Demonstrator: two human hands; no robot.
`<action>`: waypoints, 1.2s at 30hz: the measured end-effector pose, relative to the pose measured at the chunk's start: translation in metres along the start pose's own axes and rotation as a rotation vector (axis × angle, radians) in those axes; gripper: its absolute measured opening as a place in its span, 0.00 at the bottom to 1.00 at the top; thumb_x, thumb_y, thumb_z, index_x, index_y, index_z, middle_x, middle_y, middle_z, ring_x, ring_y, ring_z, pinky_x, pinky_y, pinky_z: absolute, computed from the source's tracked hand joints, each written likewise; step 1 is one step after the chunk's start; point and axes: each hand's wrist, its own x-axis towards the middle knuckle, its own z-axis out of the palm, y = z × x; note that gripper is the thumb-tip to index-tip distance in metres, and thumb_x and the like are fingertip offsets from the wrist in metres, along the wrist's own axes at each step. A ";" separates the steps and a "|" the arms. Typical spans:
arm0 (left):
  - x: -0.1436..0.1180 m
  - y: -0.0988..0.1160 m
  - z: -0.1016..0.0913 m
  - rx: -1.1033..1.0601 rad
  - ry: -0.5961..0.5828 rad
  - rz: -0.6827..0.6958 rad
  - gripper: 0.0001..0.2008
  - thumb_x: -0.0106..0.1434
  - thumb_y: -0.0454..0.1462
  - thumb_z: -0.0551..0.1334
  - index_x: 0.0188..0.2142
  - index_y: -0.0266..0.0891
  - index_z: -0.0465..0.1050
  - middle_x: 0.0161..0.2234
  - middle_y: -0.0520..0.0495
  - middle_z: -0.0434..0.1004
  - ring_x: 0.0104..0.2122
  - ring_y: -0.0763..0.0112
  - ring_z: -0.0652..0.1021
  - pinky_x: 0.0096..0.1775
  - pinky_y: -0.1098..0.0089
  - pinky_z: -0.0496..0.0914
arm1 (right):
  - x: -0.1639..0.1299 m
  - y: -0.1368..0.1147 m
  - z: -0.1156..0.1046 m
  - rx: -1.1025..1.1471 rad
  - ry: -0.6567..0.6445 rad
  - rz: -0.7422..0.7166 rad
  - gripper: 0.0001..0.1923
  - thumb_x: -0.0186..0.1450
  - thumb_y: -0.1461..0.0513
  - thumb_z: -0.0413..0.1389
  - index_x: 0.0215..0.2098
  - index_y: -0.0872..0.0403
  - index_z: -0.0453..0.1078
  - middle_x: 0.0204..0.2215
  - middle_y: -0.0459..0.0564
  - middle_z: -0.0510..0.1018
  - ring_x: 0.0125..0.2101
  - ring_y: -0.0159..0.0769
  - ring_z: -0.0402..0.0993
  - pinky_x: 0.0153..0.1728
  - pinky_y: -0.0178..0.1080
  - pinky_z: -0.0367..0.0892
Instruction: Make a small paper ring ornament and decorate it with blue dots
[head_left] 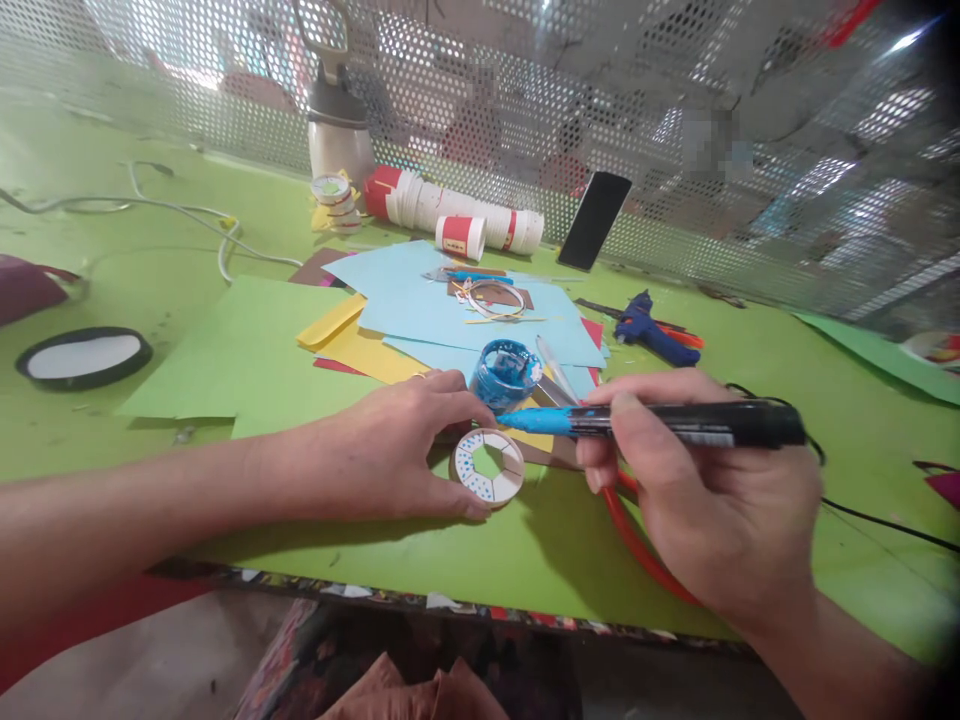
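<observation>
A small white paper disc (pixel 506 472) with a green centre, dark dividing lines and blue dots on its left part is near the table's front edge. My left hand (pixel 405 440) holds it from the left, thumb at its front and fingers behind. In my right hand (pixel 697 500) is a black marker (pixel 690 424), gripped like a pen. Its end is coated in blue paint and points left, just above the disc. Behind the disc stands an open jar of blue paint (pixel 504 375), smeared around the rim.
Light blue paper (pixel 412 290) and green sheets (pixel 217 350) cover the middle. A blue glue gun (pixel 652 330), orange-handled scissors (pixel 645 550) and a phone (pixel 596 220) are on the right. Paper cups (pixel 461 237) and a spray bottle (pixel 339 140) stand behind. A black lid (pixel 84 357) lies left.
</observation>
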 end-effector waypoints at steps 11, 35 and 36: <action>-0.001 -0.001 0.001 -0.032 -0.028 0.020 0.23 0.53 0.47 0.70 0.48 0.44 0.75 0.43 0.48 0.71 0.42 0.62 0.73 0.43 0.65 0.69 | 0.015 0.006 -0.010 0.213 -0.056 -0.044 0.07 0.68 0.63 0.58 0.43 0.51 0.75 0.29 0.46 0.78 0.29 0.32 0.75 0.31 0.37 0.72; -0.002 0.003 -0.002 -0.011 0.006 0.045 0.21 0.53 0.44 0.69 0.46 0.43 0.77 0.42 0.46 0.73 0.42 0.58 0.76 0.43 0.62 0.70 | 0.067 -0.009 0.015 -0.271 -0.271 0.080 0.12 0.65 0.56 0.58 0.31 0.58 0.76 0.24 0.46 0.77 0.23 0.30 0.69 0.26 0.35 0.66; -0.002 0.003 -0.002 -0.009 0.005 0.035 0.21 0.53 0.44 0.69 0.46 0.43 0.77 0.42 0.46 0.72 0.42 0.58 0.76 0.43 0.62 0.70 | 0.065 -0.012 0.011 -0.241 -0.237 0.062 0.12 0.65 0.56 0.59 0.31 0.57 0.75 0.22 0.44 0.75 0.22 0.28 0.67 0.24 0.34 0.64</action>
